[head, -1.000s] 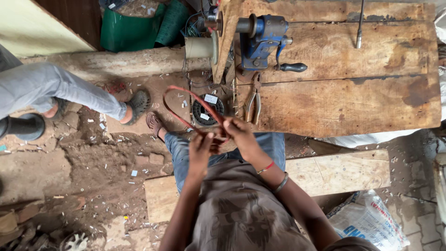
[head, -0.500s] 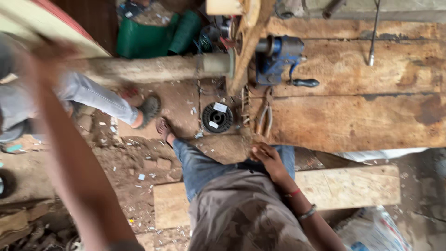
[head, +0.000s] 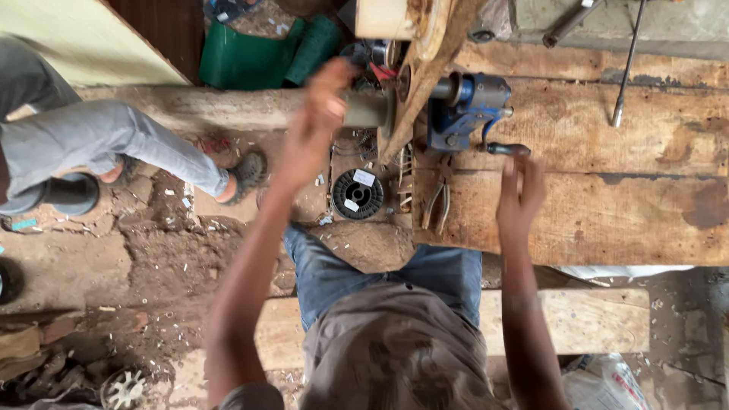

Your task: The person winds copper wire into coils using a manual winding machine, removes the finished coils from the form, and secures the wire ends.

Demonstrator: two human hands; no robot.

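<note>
Rough wooden bench (head: 607, 220) fills the right side, over a dirt floor. Both hands just came up from the lap. Now the left hand (head: 323, 102) reaches the pale cylinder (head: 366, 108), and the right hand (head: 519, 190), fingers loose, touches the blue winder's crank handle (head: 507, 149). Winding looks ready.

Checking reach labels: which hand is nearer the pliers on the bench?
Right. The right hand lies on the bench just right of the pliers, fingers toward the crank handle. The left hand is raised up-left, by the spool.
</note>
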